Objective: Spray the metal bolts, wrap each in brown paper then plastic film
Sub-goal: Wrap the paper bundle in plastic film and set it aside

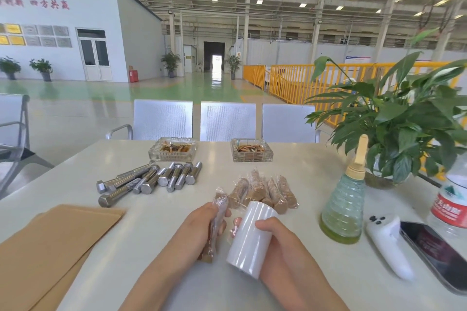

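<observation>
While the left hand (pixel 202 225) curls around a bolt (pixel 217 219) wrapped in brown paper and film, the right hand (pixel 274 240) grips the film roll (pixel 249 237) just beside it, above the surface (pixel 156 247). Bare bolts (pixel 149 179) lie far left; wrapped bolts (pixel 262 190) sit behind the hands. Two glass ashtrays (pixel 174 149) hold cigarette butts; the spray bottle (pixel 343 207) holds yellowish liquid.

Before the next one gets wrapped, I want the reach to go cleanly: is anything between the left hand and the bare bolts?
Nothing visible. Bare table lies between the left hand, which grips a wrapped bolt, and the bare bolts. The brown paper lies nearer and leftward.
</observation>
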Tool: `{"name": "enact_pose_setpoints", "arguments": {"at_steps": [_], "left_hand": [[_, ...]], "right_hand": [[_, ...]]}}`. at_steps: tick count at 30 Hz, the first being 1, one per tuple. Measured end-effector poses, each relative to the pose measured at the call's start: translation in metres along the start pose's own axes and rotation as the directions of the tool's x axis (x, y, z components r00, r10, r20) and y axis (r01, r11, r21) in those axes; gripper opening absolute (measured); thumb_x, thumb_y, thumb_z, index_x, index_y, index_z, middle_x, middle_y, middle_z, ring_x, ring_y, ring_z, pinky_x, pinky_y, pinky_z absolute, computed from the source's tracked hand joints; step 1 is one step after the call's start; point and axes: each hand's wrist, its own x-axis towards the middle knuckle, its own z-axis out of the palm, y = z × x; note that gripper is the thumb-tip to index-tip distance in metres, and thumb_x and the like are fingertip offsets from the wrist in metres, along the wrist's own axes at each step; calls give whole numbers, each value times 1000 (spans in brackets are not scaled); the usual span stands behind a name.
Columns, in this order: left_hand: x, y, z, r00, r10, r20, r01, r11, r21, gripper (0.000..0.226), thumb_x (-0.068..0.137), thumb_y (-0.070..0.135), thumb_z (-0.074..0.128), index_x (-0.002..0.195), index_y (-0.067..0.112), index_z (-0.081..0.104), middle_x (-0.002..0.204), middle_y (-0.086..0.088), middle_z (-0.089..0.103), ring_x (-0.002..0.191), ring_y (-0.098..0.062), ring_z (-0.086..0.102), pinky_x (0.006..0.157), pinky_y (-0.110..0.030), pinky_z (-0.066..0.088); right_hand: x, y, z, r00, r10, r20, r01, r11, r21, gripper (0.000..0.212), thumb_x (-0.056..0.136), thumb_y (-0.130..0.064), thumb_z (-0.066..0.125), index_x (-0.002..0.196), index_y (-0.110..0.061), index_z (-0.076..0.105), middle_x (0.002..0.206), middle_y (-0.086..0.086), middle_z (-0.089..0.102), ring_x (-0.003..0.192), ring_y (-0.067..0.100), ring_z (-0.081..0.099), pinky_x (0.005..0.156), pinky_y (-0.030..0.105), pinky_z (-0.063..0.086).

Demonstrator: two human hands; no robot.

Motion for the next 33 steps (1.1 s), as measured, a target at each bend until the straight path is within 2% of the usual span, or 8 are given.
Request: {"name": "enact_pose_setpoints", "arguments": {"at_steps": [5, 8, 11, 14, 18, 22, 30, 33], "left_hand": [[-18, 5, -8, 973, 141, 183, -149, 989, 26, 25, 103, 32, 59, 93, 9, 61, 81, -10, 68, 68, -28, 67, 56, -30, 49], [-18, 5, -2, 964, 203, 172, -208, 978, 8, 30, 104, 22, 59, 101, -6, 50, 79, -16, 63, 66, -29, 65, 58, -33, 48], [-19, 5, 2, 950, 271, 154, -285, 955, 77, 20, 104, 26, 59, 97, 7, 57, 71, -16, 56, 60, -22, 57, 54, -31, 44], [-18, 5, 5, 978, 171, 121, -186, 974, 131, 29, 99, 40, 57, 97, 12, 58, 68, -9, 53, 59, -20, 50, 52, -30, 39], [-7, 6, 2, 990, -77, 114, 94, 984, -152, 25, 96, 29, 56, 91, 6, 64, 67, -9, 60, 55, -24, 54, 57, -33, 40], [-21, 9, -8, 963, 105, 246, -87, 993, -86, 33, 91, 36, 63, 100, 5, 68, 93, -11, 69, 84, -23, 63, 74, -34, 45], [-21, 11, 3, 948, 288, 137, -297, 954, 46, 28, 81, 28, 76, 97, 6, 71, 75, -15, 53, 64, -21, 54, 61, -32, 40], [-23, 11, 6, 943, 308, 129, -318, 946, 65, 27, 87, 33, 71, 103, 12, 68, 76, -17, 51, 68, -20, 47, 64, -35, 37]], "right_hand": [[-3, -4, -11, 1000, -14, -10, 14, 1000, 16, 38, 83, -15, 65, 116, 3, 67, 100, 24, 67, 88, 37, 69, 77, 48, 60], [-4, -6, -12, 999, 5, 33, -5, 1000, 6, 39, 85, -15, 67, 116, 8, 67, 107, 29, 70, 90, 41, 72, 67, 46, 62], [-3, -5, -8, 1000, -16, 23, 16, 1000, -20, 32, 80, -16, 71, 104, 4, 77, 106, 27, 71, 92, 39, 73, 77, 46, 61], [-1, 2, -2, 999, -38, 22, 39, 998, -53, 43, 86, -14, 68, 125, 4, 68, 118, 29, 70, 111, 45, 68, 94, 53, 56], [3, 3, -2, 997, -71, -15, 69, 994, -89, 57, 76, -11, 83, 128, 2, 62, 99, 22, 73, 89, 34, 73, 71, 42, 61], [6, 1, -13, 998, -60, -35, 57, 996, -73, 61, 72, -22, 81, 126, 1, 67, 113, 25, 72, 103, 38, 71, 87, 48, 59], [7, 2, -21, 999, -34, -14, 34, 999, -38, 63, 75, -19, 78, 132, 3, 62, 131, 35, 62, 124, 50, 59, 112, 63, 42], [6, 4, -15, 996, -5, 93, 10, 998, -55, 48, 80, -18, 78, 122, 5, 71, 122, 29, 69, 116, 41, 68, 102, 53, 53]]}}
